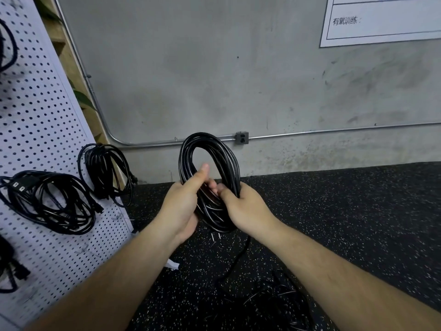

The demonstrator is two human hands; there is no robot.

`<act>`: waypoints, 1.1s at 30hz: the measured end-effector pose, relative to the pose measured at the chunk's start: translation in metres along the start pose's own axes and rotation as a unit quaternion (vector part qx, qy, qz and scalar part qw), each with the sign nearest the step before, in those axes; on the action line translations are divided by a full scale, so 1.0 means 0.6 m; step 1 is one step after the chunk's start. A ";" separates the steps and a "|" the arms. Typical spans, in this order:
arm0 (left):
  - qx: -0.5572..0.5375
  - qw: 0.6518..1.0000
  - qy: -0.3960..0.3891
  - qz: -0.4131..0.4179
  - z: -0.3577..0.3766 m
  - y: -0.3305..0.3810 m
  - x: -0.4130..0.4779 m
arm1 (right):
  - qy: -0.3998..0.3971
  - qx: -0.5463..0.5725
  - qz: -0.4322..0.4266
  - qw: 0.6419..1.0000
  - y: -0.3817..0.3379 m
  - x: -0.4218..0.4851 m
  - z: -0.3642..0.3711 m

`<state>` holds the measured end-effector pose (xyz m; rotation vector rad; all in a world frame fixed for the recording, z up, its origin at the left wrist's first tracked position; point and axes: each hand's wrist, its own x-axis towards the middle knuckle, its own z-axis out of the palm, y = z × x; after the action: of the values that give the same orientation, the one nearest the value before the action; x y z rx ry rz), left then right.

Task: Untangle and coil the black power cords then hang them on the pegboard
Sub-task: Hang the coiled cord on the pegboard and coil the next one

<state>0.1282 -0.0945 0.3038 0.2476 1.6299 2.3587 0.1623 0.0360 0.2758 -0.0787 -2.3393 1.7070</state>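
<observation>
Floor: black rubber matting, white-flecked. Lying on it: a heap of tangled black cords, right of the pegboard foot; white scrap just beside that foot; two white slivers near it.

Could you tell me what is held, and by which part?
The cord coil, lower half: left grip on its left side, right grip on its right.
</observation>
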 end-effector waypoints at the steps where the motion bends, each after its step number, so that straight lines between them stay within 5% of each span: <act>1: -0.008 1.000 -0.003 0.000 0.002 0.004 0.000 | -0.007 0.029 0.017 0.999 -0.005 -0.004 -0.005; 4: -0.049 0.998 0.013 0.024 -0.001 0.024 0.012 | -0.074 0.081 0.033 0.993 -0.004 -0.016 -0.018; 9: -0.154 0.985 0.058 0.059 -0.043 0.064 0.044 | -0.195 -0.022 0.057 0.979 0.055 -0.030 -0.029; 14: -0.168 0.976 0.119 0.071 -0.070 0.076 0.051 | -0.194 -0.121 0.113 0.967 0.110 -0.048 -0.012; 17: -0.123 0.976 0.155 0.088 -0.068 0.066 0.049 | -0.136 -0.087 0.112 0.980 0.093 -0.044 -0.009; 20: -0.089 0.977 0.161 0.106 -0.061 0.058 0.046 | -0.104 -0.165 0.088 0.977 0.047 -0.037 -0.009; 27: 0.002 0.988 0.084 0.132 -0.035 0.042 0.033 | -0.205 -0.487 -0.045 0.848 -0.030 -0.067 -0.028; 33: 0.242 0.955 0.006 0.169 -0.021 0.026 0.016 | -0.126 -0.573 -0.187 0.788 -0.086 -0.074 -0.050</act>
<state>0.1137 -0.1078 0.3139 0.6550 2.3142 2.1313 0.2175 0.0397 0.3257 0.3926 -2.9361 -0.0535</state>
